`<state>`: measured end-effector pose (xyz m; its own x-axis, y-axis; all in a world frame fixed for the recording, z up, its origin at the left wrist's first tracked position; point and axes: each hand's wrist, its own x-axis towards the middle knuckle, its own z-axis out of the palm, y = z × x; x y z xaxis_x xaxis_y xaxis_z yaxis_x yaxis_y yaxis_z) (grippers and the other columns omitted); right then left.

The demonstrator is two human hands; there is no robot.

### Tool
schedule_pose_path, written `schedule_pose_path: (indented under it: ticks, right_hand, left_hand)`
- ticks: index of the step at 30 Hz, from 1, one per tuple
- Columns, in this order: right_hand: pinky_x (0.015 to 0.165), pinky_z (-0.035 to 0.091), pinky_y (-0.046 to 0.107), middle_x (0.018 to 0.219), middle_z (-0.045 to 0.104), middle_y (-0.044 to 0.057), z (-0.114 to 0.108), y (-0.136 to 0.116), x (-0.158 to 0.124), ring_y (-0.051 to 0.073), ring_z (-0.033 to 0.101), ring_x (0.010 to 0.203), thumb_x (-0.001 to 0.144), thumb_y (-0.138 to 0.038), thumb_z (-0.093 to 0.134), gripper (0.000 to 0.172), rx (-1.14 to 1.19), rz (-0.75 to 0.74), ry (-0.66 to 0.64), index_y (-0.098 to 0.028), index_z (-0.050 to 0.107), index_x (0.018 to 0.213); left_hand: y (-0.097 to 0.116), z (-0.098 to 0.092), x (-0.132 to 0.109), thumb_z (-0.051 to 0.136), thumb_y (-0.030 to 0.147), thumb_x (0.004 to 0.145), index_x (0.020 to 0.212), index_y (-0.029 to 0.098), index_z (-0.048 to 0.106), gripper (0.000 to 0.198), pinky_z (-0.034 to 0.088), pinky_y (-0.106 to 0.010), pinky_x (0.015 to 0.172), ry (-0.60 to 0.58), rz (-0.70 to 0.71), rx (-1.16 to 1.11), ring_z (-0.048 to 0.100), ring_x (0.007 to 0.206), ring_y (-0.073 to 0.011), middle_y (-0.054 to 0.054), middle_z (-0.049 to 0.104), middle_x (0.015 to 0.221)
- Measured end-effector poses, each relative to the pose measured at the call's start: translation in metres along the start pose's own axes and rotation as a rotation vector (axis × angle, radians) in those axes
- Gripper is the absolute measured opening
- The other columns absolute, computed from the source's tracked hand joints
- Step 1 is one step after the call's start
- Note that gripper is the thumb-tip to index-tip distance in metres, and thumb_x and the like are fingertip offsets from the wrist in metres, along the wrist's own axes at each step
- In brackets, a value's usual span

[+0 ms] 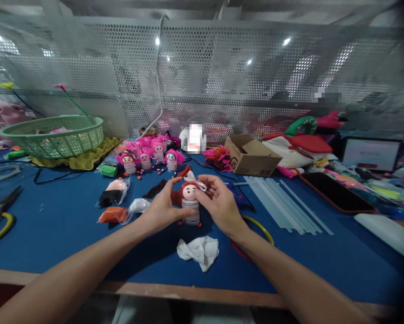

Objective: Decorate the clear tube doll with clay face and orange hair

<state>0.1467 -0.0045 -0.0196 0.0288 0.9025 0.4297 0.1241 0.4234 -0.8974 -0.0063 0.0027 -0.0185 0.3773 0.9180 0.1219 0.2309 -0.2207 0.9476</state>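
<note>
A small doll [190, 210] with red hair, a painted face, a ringed whitish body and a white bow [189, 176] stands upright on the blue table. My left hand [167, 203] grips it from the left, thumb across the body. From the right, my right hand [218, 198] is closed at the head, its thumb against the cheek and its fingers by the bow; their tips are partly hidden. A crumpled white tissue [202, 252] lies just in front of the doll. To the left are bagged orange clay [113, 215], black clay [109, 198] and white clay [139, 205].
Several pink-haired dolls [144, 158] stand behind, beside a green basket [53, 141]. Scissors [1, 216] lie far left. A cardboard box [252, 157], translucent glue sticks [279, 207] and a dark phone [337, 191] are on the right. A perforated metal screen [202, 81] closes the back.
</note>
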Motion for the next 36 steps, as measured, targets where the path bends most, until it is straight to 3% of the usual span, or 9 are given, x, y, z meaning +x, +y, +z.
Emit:
schedule_pose_path:
  ticks: [19, 36]
  right_hand:
    - [0.074, 0.048, 0.033, 0.092, 0.06, 0.006, -0.0007, -0.0004, -0.0002, 0.016, 0.059, 0.081, 0.069, -0.03, 0.059, 0.028, -0.003, -0.005, -0.005, -0.018, 0.052, 0.093]
    - [0.078, 0.047, 0.033, 0.094, 0.06, 0.007, -0.0002, 0.0019, 0.001, 0.016, 0.058, 0.086, 0.074, -0.029, 0.054, 0.024, -0.018, -0.058, 0.0, -0.017, 0.051, 0.095]
  left_hand:
    - [0.0005, -0.0003, -0.0002, 0.072, 0.028, 0.057, 0.123, 0.017, 0.027, 0.081, 0.049, -0.032, 0.067, -0.011, -0.01, -0.049, 0.062, 0.081, -0.0211, -0.007, 0.062, 0.092]
    - [0.0019, -0.0037, 0.0024, 0.073, 0.026, 0.056, 0.125, 0.015, 0.026, 0.084, 0.048, -0.035, 0.076, -0.009, 0.02, -0.043, 0.061, 0.086, -0.0217, -0.009, 0.062, 0.094]
